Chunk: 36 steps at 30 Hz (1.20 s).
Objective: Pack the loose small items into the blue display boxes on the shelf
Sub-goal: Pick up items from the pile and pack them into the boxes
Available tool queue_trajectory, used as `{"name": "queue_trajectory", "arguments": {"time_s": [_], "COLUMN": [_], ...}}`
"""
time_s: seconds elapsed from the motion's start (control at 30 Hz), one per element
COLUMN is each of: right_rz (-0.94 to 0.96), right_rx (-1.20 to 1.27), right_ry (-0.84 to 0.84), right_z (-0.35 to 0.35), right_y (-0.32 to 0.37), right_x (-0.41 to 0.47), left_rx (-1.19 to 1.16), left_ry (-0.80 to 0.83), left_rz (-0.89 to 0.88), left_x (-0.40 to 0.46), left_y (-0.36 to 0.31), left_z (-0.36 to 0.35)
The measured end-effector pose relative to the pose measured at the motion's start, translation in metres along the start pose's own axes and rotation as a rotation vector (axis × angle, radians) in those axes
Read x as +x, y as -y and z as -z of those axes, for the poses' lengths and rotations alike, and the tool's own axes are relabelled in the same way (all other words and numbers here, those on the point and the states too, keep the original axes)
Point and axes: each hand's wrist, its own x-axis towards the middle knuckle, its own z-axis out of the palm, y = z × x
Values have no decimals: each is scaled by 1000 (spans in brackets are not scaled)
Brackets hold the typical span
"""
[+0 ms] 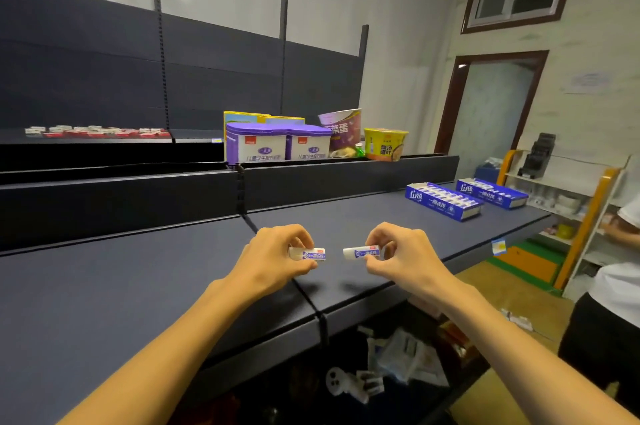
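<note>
My left hand point(277, 253) pinches a small white eraser with a blue sleeve point(311, 254) just above the dark shelf point(138, 286). A second eraser of the same kind point(362, 252) is pinched in my right hand point(403, 253). The two erasers point end to end with a small gap between them. Two blue display boxes stand far to the right on the same shelf: the nearer box point(443, 200) and the farther box point(491, 192), both holding rows of erasers.
Purple tins point(277, 144), a snack bag and a yellow noodle cup point(385, 144) stand on the upper shelf. Red and white small items point(97, 131) lie at the far left. A person point(613, 303) stands at the right edge. Bags lie on the lower shelf.
</note>
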Motion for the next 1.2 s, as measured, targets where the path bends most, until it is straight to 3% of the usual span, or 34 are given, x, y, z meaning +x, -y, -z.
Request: {"name": "queue_trajectory", "arguments": {"time_s": [0.4,0.93,1.2], "right_rz": [-40,187,242], "right_rx": [-62,-167,-143], "right_ry": [-5,16,-2], "right_z": [49,175,200], "right_y": [-134,-329,-408], "right_x": [43,78,109], "left_rx": [93,174,252], "left_ry": [47,-11,9], "left_rz": [-54,13,35], "left_x": [103,209,258], "left_y": [-38,-178,-209], "left_z": [-104,-265,-318]}}
